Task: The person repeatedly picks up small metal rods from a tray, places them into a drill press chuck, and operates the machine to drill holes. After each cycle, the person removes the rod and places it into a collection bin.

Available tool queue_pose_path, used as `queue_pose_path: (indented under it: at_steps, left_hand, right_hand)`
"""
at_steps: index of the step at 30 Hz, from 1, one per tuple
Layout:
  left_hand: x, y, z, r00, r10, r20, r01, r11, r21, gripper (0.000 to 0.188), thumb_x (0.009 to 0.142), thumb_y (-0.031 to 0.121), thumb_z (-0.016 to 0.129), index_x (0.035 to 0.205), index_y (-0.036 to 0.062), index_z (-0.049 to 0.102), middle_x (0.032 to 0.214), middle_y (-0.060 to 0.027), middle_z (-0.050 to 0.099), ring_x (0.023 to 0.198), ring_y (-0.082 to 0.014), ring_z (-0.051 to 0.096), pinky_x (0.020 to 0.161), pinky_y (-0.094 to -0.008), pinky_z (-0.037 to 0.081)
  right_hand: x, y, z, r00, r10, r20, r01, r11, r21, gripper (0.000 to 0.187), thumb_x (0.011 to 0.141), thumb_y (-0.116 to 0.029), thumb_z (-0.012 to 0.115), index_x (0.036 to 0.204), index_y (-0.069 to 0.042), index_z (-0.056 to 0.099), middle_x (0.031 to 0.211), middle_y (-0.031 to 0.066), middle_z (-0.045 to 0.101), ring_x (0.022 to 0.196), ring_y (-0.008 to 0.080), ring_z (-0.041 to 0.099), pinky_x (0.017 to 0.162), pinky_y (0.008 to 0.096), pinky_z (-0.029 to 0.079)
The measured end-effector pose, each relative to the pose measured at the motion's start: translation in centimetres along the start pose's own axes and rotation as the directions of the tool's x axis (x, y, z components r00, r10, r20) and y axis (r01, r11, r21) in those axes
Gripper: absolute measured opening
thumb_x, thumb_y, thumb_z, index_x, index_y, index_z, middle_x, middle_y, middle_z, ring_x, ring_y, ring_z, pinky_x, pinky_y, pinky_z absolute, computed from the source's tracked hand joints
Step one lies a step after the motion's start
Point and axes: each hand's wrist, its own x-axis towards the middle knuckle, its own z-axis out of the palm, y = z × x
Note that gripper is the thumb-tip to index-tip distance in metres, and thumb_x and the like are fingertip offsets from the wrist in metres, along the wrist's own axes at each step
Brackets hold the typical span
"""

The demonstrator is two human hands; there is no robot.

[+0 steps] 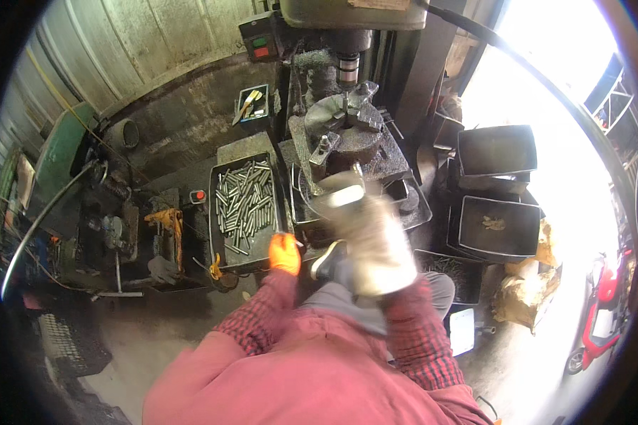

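Note:
My left hand (284, 255), in an orange glove, is closed at the near right corner of a shallow tray (220, 249). A short bright metal rod (299, 244) seems to poke out from its fingers. Many similar metal rods (244, 202) lie loose in that tray. My right hand (379, 248), in a pale, dirty glove, is smeared by motion in front of the drill press. Its fingers cannot be made out. Just beyond it stands a round chuck fixture (344, 131) on the machine table, under the drill spindle (348, 69).
A switch box (259, 46) with green and red buttons hangs at the back. A small tray (252, 104) holds a brush. Dark bins (500, 227) stand at the right, one with a glove in it. Greasy machinery (113, 227) fills the left side.

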Motion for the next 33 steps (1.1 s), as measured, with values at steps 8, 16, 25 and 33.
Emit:
queue_pose_path:
  at_steps: [8,16,25,33]
  left_hand:
    - [6.3,3.3,-15.8,0.961,-0.255,-0.108,0.162,0.832,-0.530,0.009,0.102,0.011,0.069,0.094,0.0071,0.068,0.079,0.0079,0.058,0.066,-0.0022,0.048,0.060,-0.0196,0.038]
    - [18.1,17.1,-11.3,0.965,0.212,0.155,-0.098,0.839,-0.535,0.023,0.100,0.007,0.070,0.121,-0.0024,0.072,0.102,-0.0023,0.072,0.090,-0.0108,0.063,0.086,-0.0251,0.049]
    - [26.2,25.4,6.5,0.867,0.203,0.455,0.140,0.776,-0.614,0.013,0.093,0.005,0.078,0.104,0.0009,0.073,0.098,-0.0015,0.072,0.088,-0.0094,0.065,0.083,-0.0244,0.052]
    - [26.7,26.3,7.9,0.787,0.327,0.523,-0.230,0.942,-0.243,0.024,0.093,0.020,0.079,0.107,0.0011,0.074,0.097,-0.0032,0.075,0.091,-0.0133,0.069,0.085,-0.0291,0.052]
  right_hand:
    - [-5.7,10.3,1.0,0.847,0.523,-0.094,-0.512,0.758,-0.404,0.059,0.083,-0.022,0.083,0.134,-0.002,0.060,0.124,0.0164,0.069,0.116,0.0329,0.066,0.101,0.0418,0.053]
    - [-4.7,5.8,-2.3,0.923,0.233,-0.305,-0.235,0.972,0.033,0.072,0.078,-0.004,0.080,0.146,-0.002,0.054,0.134,0.0132,0.064,0.121,0.0240,0.063,0.104,0.0373,0.052]
    - [-3.9,9.7,3.5,0.944,0.130,0.302,0.255,0.294,-0.921,0.023,0.071,-0.026,0.076,0.074,-0.006,0.067,0.070,0.0149,0.064,0.071,0.0321,0.066,0.070,0.0458,0.051]
    - [-5.5,11.0,3.4,0.937,0.037,0.347,0.300,0.420,-0.856,0.025,0.078,-0.023,0.072,0.091,-0.002,0.069,0.079,0.0127,0.066,0.081,0.0291,0.066,0.106,0.0515,0.049]
